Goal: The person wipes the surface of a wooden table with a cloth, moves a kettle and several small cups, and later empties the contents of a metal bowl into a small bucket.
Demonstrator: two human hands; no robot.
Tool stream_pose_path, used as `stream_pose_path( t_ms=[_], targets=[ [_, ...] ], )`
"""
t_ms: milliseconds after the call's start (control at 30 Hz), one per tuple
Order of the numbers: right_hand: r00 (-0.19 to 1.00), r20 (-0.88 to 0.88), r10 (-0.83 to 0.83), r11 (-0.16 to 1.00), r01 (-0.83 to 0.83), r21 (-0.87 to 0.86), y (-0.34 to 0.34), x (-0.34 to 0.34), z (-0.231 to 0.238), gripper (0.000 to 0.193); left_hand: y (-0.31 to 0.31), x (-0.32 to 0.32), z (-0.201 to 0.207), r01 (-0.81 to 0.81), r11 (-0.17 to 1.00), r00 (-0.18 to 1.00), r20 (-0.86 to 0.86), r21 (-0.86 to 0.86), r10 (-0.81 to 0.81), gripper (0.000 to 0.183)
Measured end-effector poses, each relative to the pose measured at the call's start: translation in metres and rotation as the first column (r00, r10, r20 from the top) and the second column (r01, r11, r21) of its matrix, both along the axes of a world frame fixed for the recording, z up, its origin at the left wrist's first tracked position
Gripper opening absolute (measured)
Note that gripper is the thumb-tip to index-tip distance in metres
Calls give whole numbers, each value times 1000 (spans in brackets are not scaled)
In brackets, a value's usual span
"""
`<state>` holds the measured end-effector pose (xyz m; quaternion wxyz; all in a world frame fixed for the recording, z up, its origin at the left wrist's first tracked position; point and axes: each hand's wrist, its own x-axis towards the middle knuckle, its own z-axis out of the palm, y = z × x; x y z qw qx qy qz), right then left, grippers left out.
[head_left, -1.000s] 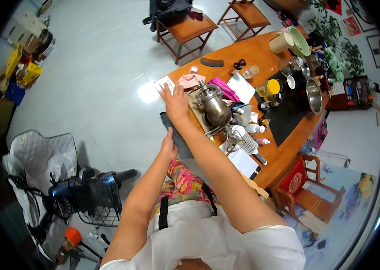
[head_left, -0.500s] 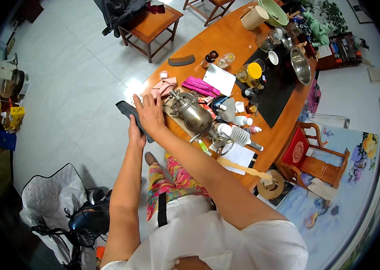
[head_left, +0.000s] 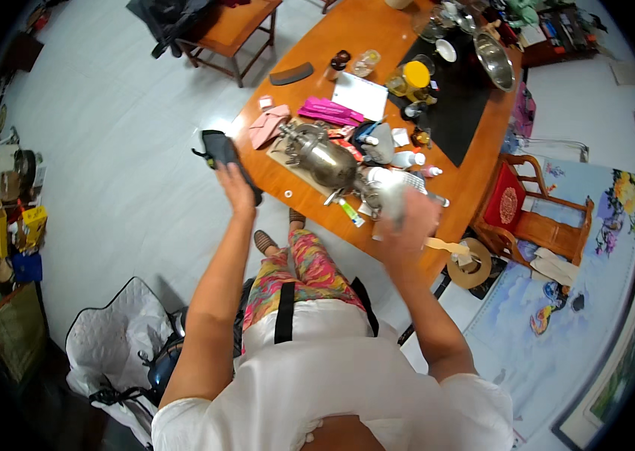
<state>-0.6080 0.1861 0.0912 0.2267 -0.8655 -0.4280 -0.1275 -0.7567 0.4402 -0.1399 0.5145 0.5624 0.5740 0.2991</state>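
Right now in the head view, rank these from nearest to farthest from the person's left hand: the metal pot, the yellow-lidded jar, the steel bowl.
Measured from the left hand, at the table's near left edge:
1. Metal pot, just right of the hand, mid-table.
2. Yellow-lidded jar, farther up and right, by the black mat.
3. Steel bowl, far right end of the table.

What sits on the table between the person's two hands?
In the head view, a shiny metal urn lying on a board stands between the left hand, which holds a dark cloth, and the right hand.
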Motion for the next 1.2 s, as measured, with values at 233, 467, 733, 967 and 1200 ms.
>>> stream_pose_path(
  t_ms=[233,467,733,967,1200],
  targets=[
    [876,-62,-478,818,419,-394,-115,17,-52,68,-103,19,15,132,977,990,-16,-167,-137,67],
    [889,-143,-435,816,322,-480,-135,24,-121,72,-44,20,1,47,998,999,-21,-31,-48,60],
    [913,-180,-366,857,255,-448,-141,50,-148,74,20,26,-9,-7,985,980,-195,171,41,56],
    [932,-232,-277,901,168,-400,-143,62,-112,58,69,15,-14,-14,958,941,-319,286,109,41],
    [992,-117,-35,999,31,-36,-33,97,-8,48,110,10,12,197,903,975,173,-381,-140,36]
  ],
)
